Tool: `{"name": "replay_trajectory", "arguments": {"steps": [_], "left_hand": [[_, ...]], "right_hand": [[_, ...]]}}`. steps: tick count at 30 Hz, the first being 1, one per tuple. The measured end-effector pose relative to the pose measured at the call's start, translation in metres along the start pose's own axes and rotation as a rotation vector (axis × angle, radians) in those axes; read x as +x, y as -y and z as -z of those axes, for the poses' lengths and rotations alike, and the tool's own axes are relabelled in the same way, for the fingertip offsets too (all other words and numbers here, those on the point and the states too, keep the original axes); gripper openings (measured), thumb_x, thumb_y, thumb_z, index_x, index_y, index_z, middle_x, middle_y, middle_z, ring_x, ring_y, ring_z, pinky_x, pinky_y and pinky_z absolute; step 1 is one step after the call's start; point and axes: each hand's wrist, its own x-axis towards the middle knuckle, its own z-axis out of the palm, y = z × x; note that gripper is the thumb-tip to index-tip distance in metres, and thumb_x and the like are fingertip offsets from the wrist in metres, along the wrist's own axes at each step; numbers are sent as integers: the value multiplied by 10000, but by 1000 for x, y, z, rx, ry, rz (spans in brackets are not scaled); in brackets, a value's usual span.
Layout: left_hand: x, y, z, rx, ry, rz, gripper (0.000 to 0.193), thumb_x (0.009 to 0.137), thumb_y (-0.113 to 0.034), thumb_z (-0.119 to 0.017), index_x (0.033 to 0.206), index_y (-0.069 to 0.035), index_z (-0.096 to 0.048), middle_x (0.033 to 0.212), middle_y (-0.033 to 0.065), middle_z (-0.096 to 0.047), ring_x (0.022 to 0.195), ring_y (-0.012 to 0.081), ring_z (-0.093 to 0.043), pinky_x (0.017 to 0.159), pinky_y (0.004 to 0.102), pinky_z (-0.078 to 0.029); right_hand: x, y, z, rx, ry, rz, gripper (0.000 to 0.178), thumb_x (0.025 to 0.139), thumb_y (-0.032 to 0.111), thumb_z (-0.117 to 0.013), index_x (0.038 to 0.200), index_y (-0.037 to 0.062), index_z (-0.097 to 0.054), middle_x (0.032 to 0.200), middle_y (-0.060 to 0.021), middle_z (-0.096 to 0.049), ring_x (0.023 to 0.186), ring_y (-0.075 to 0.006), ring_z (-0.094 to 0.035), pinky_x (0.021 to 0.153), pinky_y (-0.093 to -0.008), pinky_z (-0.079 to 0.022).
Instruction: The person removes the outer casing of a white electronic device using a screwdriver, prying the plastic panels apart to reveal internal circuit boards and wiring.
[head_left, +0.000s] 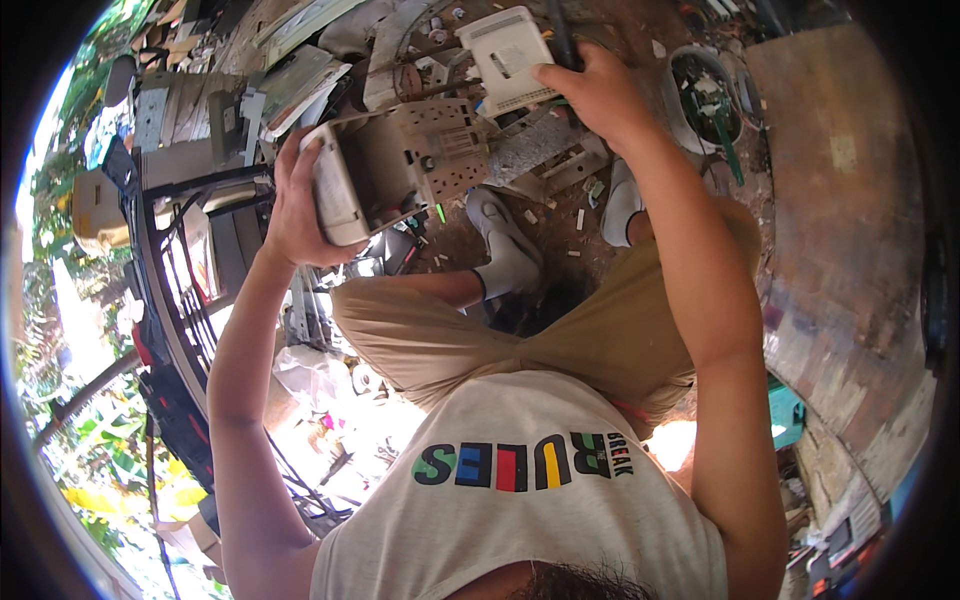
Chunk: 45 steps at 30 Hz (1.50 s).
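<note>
My left hand (295, 200) grips the end of a beige plastic device casing (400, 160), opened up with its perforated inner side and some parts showing, held up over my knees. My right hand (595, 90) is raised just right of the casing, fingers curled around a dark rod-like tool (562, 35) that sticks up from the fist. Right behind that hand lies a white boxy plastic device (505, 55), and the fingers touch its edge. What the tool's tip meets is hidden.
I sit with knees apart in tan shorts, grey shoes (505, 250) on littered ground. A white bowl (690, 60) of green circuit scraps stands to the right, beside a large wooden board (850, 160). Black frames and cables (170, 300) pile up on the left.
</note>
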Motion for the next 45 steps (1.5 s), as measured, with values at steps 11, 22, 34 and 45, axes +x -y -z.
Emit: {"name": "replay_trajectory", "arguments": {"steps": [11, 22, 34, 45], "left_hand": [[66, -29, -10, 132, 63, 122, 1227, 476, -372, -900, 1553, -216, -335, 1481, 259, -382, 1339, 462, -401, 1128, 532, -334], [48, -45, -9, 159, -172, 240, 1274, 496, -493, -907, 1569, -174, -298, 1550, 258, -334, 1446, 442, -324, 1217, 592, -197], [-10, 0, -18, -184, -101, 336, 1293, 532, -303, -943, 1574, -78, -212, 1565, 221, -280, 1439, 413, -346, 1188, 437, -361], [7, -18, 0, -47, -14, 455, 1404, 476, -408, -951, 1595, -66, -176, 1581, 261, -289, 1472, 459, -276, 1218, 519, -259]], "right_hand": [[-19, 40, 51, 374, -252, 21, 324, 920, 186, -717, 1175, 11, -619, 1023, -67, -676, 834, -182, -660, 650, -327, -551], [155, 177, -82, 216, 339, 165, 386, 974, 358, -679, 1165, 26, -629, 991, -74, -702, 862, -153, -631, 664, -295, -527], [-111, 148, -26, 1, 237, 125, 329, 1011, 285, -625, 1191, 10, -630, 943, -53, -697, 801, -116, -632, 731, -281, -521], [-134, 42, -69, 338, 143, -23, 260, 992, 176, -649, 1159, -16, -600, 812, -23, -635, 711, -119, -614, 684, -275, -507]]}}
